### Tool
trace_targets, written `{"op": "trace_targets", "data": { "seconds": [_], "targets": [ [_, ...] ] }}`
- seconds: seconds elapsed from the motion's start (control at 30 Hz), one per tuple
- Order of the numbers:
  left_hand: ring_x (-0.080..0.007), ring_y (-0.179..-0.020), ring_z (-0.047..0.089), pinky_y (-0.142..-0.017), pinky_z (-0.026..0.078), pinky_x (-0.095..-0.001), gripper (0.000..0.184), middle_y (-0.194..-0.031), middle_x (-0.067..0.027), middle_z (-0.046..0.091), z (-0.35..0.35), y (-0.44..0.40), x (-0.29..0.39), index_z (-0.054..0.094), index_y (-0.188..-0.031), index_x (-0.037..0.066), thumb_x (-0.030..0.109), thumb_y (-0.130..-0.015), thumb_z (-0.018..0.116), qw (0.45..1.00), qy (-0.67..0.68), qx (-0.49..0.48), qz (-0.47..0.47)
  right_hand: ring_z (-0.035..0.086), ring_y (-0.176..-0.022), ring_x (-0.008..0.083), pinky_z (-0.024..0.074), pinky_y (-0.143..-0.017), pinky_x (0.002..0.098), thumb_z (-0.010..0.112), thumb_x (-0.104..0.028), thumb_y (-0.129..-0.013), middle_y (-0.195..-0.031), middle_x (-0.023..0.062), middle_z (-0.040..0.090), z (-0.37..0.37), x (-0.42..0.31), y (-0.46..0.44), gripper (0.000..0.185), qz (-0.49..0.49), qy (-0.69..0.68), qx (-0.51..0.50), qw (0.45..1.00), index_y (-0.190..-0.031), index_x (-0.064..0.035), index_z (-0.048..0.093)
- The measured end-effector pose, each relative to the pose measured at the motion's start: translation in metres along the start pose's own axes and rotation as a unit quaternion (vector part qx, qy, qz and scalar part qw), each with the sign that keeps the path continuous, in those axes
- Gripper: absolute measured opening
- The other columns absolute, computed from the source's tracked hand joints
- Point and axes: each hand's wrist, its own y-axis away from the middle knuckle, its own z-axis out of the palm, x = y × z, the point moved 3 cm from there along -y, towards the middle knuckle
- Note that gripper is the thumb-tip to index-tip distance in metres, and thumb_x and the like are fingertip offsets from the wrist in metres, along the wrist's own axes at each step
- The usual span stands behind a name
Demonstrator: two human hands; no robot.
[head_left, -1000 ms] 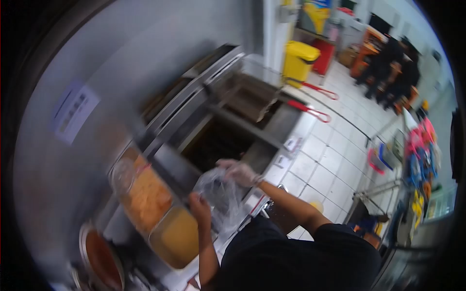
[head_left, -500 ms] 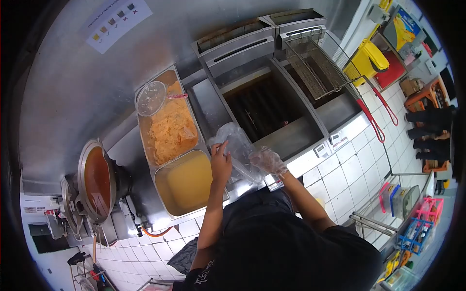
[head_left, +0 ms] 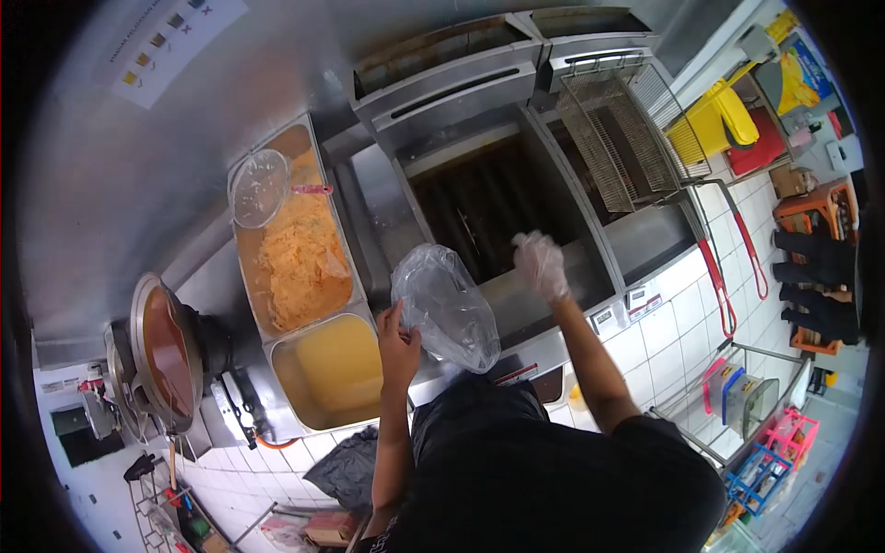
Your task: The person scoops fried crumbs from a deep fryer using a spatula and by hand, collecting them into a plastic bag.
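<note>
i am viewing a clear plastic bag (head_left: 449,309) beside the fryer (head_left: 507,300); left hand (head_left: 398,350) is pinching its edge. right hand (head_left: 541,265), gloved, is hovering; its grip i cannot tell. yellow-liquid pan (head_left: 293,376) is sitting leftward.

Glossy, clear, wrinkled plastic bag (head_left: 447,309)

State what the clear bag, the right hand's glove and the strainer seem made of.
Bag: apparently thin plastic film, glossy, being see-through and creased. Glove: likely clear plastic, wrinkled, skin showing through. Strainer: pale, fine mesh, metal or nylon unclear; its pinkish handle, solidly coloured, probably plastic.
</note>
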Motion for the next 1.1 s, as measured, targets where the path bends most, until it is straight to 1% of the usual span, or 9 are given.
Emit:
{"op": "trace_targets", "data": {
  "seconds": [0.07,0.17,0.27,0.37,0.47,0.57,0.67,0.87,1.1],
  "targets": [
    [-0.0194,-0.079,0.061,-0.074,0.055,-0.0315,0.061,-0.133,-0.0140,0.052,0.002,0.005,0.001,0.051,-0.146,0.006,0.004,-0.087,0.068,1.000,0.006,0.015,-0.004,0.073,-0.091,0.0240,0.0581,-0.067,0.0417,0.071,-0.022,-0.085,-0.095,0.0006,0.074,0.003,0.012,-0.020,0.009,-0.009,0.120,-0.122,0.985,-0.091,-0.0197,0.078],
    [-0.0190,-0.079,0.061,-0.075,0.055,-0.0311,0.060,-0.133,-0.0141,0.051,0.004,0.005,-0.001,0.051,-0.146,0.006,0.004,-0.088,0.068,0.999,0.041,0.011,-0.017,0.075,-0.090,0.0235,0.0582,-0.062,0.0399,0.074,-0.022,-0.084,-0.099,-0.0006,0.077,0.117,0.031,-0.047,0.013,0.018,0.129,-0.321,0.938,-0.094,-0.0205,0.081],
    [-0.0182,-0.081,0.060,-0.076,0.054,-0.0308,0.060,-0.132,-0.0140,0.051,0.006,0.004,0.001,0.051,-0.146,0.005,0.003,-0.088,0.068,0.999,0.045,0.015,-0.018,0.076,-0.089,0.0204,0.0578,-0.058,0.0398,0.076,-0.024,-0.082,-0.102,-0.0031,0.078,0.142,0.022,-0.061,0.019,-0.024,0.184,-0.386,0.904,-0.100,-0.0208,0.081],
    [-0.0179,-0.082,0.059,-0.076,0.053,-0.0306,0.060,-0.132,-0.0138,0.051,0.006,0.002,0.003,0.051,-0.146,0.004,0.002,-0.088,0.068,0.998,0.058,0.004,-0.032,0.075,-0.085,0.0174,0.0572,-0.056,0.0395,0.077,-0.025,-0.081,-0.101,-0.0057,0.077,0.153,0.016,-0.076,0.022,0.020,0.182,-0.463,0.867,-0.102,-0.0231,0.081],
    [-0.0169,-0.082,0.058,-0.075,0.052,-0.0299,0.061,-0.130,-0.0131,0.051,0.004,0.001,0.012,0.050,-0.146,0.004,0.001,-0.088,0.067,0.998,0.062,0.006,-0.025,0.075,-0.097,0.0175,0.0601,-0.067,0.0396,0.070,-0.023,-0.089,-0.109,-0.0021,0.077,0.150,0.007,-0.079,0.024,0.008,0.189,-0.469,0.863,-0.110,-0.0219,0.080],
    [-0.0162,-0.081,0.057,-0.073,0.052,-0.0287,0.061,-0.129,-0.0126,0.052,0.008,-0.001,0.008,0.050,-0.146,0.004,-0.002,-0.087,0.066,0.996,0.083,-0.006,-0.022,0.074,-0.102,0.0170,0.0602,-0.074,0.0369,0.068,-0.025,-0.090,-0.112,-0.0025,0.077,0.190,0.002,-0.090,0.024,-0.017,0.179,-0.426,0.887,-0.111,-0.0206,0.079],
    [-0.0159,-0.080,0.056,-0.071,0.052,-0.0279,0.062,-0.128,-0.0122,0.051,0.009,0.000,0.012,0.050,-0.147,0.005,-0.004,-0.087,0.066,0.995,0.099,-0.003,-0.015,0.072,-0.108,0.0180,0.0594,-0.080,0.0375,0.066,-0.025,-0.093,-0.117,-0.0027,0.075,0.165,-0.016,-0.103,0.025,0.060,0.165,-0.461,0.870,-0.113,-0.0219,0.079],
    [-0.0171,-0.077,0.056,-0.070,0.052,-0.0288,0.062,-0.127,-0.0132,0.052,0.012,0.002,0.005,0.050,-0.147,0.005,-0.005,-0.087,0.066,0.994,0.101,-0.008,-0.032,0.073,-0.107,0.0243,0.0595,-0.082,0.0393,0.063,-0.025,-0.094,-0.112,0.0052,0.077,0.204,-0.017,-0.096,0.021,-0.070,0.204,-0.312,0.925,-0.106,-0.0204,0.080],
    [-0.0181,-0.077,0.057,-0.070,0.052,-0.0300,0.063,-0.126,-0.0143,0.052,0.019,0.009,0.006,0.050,-0.146,0.005,-0.006,-0.087,0.066,0.994,0.112,0.010,-0.003,0.070,-0.112,0.0310,0.0582,-0.089,0.0460,0.055,-0.032,-0.097,-0.117,0.0101,0.074,0.129,0.050,-0.110,0.029,-0.157,0.178,-0.364,0.901,-0.108,-0.0184,0.079]
  ]
}}
